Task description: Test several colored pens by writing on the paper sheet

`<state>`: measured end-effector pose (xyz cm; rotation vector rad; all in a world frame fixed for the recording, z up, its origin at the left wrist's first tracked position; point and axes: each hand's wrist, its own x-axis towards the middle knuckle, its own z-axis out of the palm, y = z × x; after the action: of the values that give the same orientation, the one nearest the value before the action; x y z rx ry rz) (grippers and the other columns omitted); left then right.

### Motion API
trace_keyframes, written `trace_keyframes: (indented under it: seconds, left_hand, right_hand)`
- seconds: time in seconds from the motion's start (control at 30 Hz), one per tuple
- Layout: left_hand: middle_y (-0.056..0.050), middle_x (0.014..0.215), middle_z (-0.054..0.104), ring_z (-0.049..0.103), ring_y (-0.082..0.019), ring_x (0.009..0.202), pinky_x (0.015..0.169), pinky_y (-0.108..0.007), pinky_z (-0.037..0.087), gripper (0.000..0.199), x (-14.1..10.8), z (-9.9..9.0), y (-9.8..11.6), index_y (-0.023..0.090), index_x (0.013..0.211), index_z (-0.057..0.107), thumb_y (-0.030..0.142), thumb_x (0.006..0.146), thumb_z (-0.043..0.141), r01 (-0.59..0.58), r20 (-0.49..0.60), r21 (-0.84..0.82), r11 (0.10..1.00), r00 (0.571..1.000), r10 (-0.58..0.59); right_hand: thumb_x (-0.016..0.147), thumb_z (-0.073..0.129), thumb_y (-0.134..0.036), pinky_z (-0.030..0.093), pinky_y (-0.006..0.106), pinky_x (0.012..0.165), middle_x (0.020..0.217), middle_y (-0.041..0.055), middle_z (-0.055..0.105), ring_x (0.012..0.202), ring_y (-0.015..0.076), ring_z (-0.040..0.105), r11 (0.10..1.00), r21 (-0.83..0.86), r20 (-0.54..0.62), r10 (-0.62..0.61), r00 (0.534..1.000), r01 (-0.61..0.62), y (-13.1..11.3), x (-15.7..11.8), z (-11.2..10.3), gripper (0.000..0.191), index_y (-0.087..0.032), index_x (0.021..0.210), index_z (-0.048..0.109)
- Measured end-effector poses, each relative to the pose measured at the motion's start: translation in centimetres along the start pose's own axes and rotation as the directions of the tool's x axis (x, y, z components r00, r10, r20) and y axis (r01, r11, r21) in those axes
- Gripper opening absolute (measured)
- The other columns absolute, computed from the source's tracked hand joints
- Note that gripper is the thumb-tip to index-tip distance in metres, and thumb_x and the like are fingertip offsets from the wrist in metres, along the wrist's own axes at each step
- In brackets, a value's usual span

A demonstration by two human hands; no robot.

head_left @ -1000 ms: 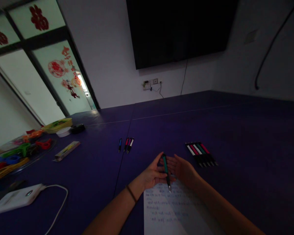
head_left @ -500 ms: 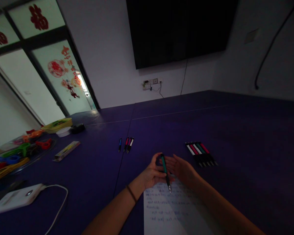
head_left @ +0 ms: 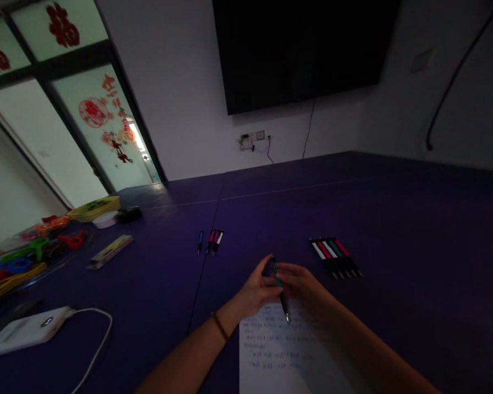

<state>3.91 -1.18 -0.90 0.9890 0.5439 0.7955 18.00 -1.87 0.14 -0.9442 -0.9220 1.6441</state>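
Note:
A green pen (head_left: 285, 306) with a black grip and metal tip points down over a handwritten sheet of paper (head_left: 271, 377). My left hand (head_left: 257, 290) holds it, the thumb at its top end and the fingers against its barrel. From the other side, my right hand (head_left: 304, 284) has its fingers bent onto the barrel, hiding part of it. To the right of my hands lies a row of several pens (head_left: 336, 257) in white, pink and green with black grips. Further left lie a blue pen (head_left: 200, 242) and a small group of pens (head_left: 216, 242).
At the left stand a white power bank (head_left: 28, 331) with a white cable (head_left: 107, 323), a narrow box (head_left: 110, 250), a tray of coloured clips and scissors (head_left: 20, 265), a yellow basket (head_left: 94, 208) and tape rolls (head_left: 129, 214). A seam crosses the purple table (head_left: 263, 219).
My right hand's fingers have closed in from spread to bent against the pen. The pen has shifted slightly, its tip a little to the right. My left hand keeps its hold.

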Motion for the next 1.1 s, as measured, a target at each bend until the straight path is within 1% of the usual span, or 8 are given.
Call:
trace_keyframes:
  seconds: [0.23,0.37,0.57,0.67,0.77,0.87,0.97,1.1]
  left_hand:
    - [-0.001,0.067,0.061,0.058,-0.015,0.061,0.064,-0.030,0.045,0.088,-0.1,0.7,-1.0,0.017,0.131,0.017,0.029,0.061,0.068,-0.117,-0.077,0.320,0.940,0.986,0.148]
    - [0.002,0.062,0.055,0.054,-0.011,0.057,0.059,-0.026,0.043,0.072,-0.3,0.1,-0.2,0.017,0.126,0.030,0.031,0.065,0.064,-0.115,-0.131,0.514,0.850,0.969,0.210]
    - [0.005,0.062,0.051,0.052,-0.010,0.063,0.069,-0.026,0.043,0.068,-0.2,-0.5,1.2,0.018,0.120,0.040,0.021,0.058,0.069,-0.141,-0.158,0.659,0.739,0.934,0.319]
    - [0.004,0.065,0.052,0.053,-0.011,0.067,0.071,-0.027,0.043,0.063,0.2,-0.5,2.0,0.018,0.116,0.045,0.018,0.058,0.068,-0.139,-0.140,0.669,0.730,0.941,0.308]
    - [0.003,0.070,0.053,0.053,-0.010,0.065,0.068,-0.026,0.043,0.076,1.2,-0.4,3.0,0.020,0.123,0.036,0.016,0.055,0.069,-0.138,-0.072,0.679,0.721,0.965,0.254]
    - [0.002,0.072,0.055,0.054,-0.010,0.064,0.066,-0.025,0.043,0.075,2.9,-0.2,3.8,0.020,0.123,0.036,0.015,0.055,0.067,-0.115,-0.016,0.732,0.671,0.983,0.185]
    - [0.000,0.076,0.057,0.054,-0.011,0.066,0.066,-0.026,0.044,0.066,5.1,0.2,4.3,0.017,0.119,0.041,0.015,0.057,0.065,-0.089,0.009,0.848,0.523,0.988,0.154]
    - [-0.004,0.090,0.057,0.054,-0.014,0.076,0.070,-0.028,0.044,0.059,7.5,1.1,4.5,0.018,0.114,0.047,0.017,0.057,0.064,-0.132,0.109,0.982,0.132,0.980,0.169]
  right_hand:
    - [0.056,0.067,-0.038,0.032,0.019,0.034,0.049,-0.0024,0.053,0.033,0.0058,0.042,0.983,-0.149,0.109,-0.092,0.990,0.108,0.5,0.3,0.1,0.034,-0.011,0.074,0.059]
    - [0.056,0.067,-0.038,0.040,0.022,0.047,0.054,0.0000,0.057,0.047,0.0086,0.050,0.972,-0.176,0.167,-0.124,0.978,0.154,0.4,0.4,0.0,0.030,-0.011,0.066,0.063]
    - [0.054,0.069,-0.036,0.040,0.025,0.060,0.064,0.0007,0.060,0.058,0.0094,0.051,0.985,-0.155,0.211,-0.045,0.977,0.079,-0.7,-0.1,0.3,0.036,-0.013,0.081,0.067]
    - [0.054,0.068,-0.040,0.040,0.025,0.061,0.067,0.0016,0.061,0.059,0.0099,0.051,0.977,-0.185,0.210,-0.065,0.976,0.105,-1.0,0.0,-0.1,0.038,-0.014,0.082,0.066]
    - [0.058,0.065,-0.045,0.039,0.024,0.059,0.070,0.0027,0.060,0.059,0.0097,0.051,0.965,-0.221,0.225,-0.088,0.970,0.139,-1.2,0.4,-0.7,0.041,-0.013,0.083,0.066]
    - [0.069,0.053,-0.045,0.038,0.022,0.054,0.069,0.0034,0.060,0.056,0.0094,0.050,0.902,-0.394,0.155,-0.125,0.980,0.177,-1.3,1.3,-1.3,0.039,-0.012,0.087,0.065]
    - [0.077,0.043,-0.032,0.039,0.023,0.056,0.071,0.0041,0.062,0.060,0.0121,0.053,0.734,-0.655,0.035,-0.206,0.978,0.178,-1.4,2.1,-1.8,0.031,-0.011,0.085,0.065]
    - [0.075,0.042,-0.015,0.039,0.025,0.067,0.083,0.0087,0.064,0.077,0.0171,0.056,0.624,-0.771,-0.066,-0.279,0.958,0.129,-1.7,2.5,-2.4,0.024,-0.010,0.083,0.064]
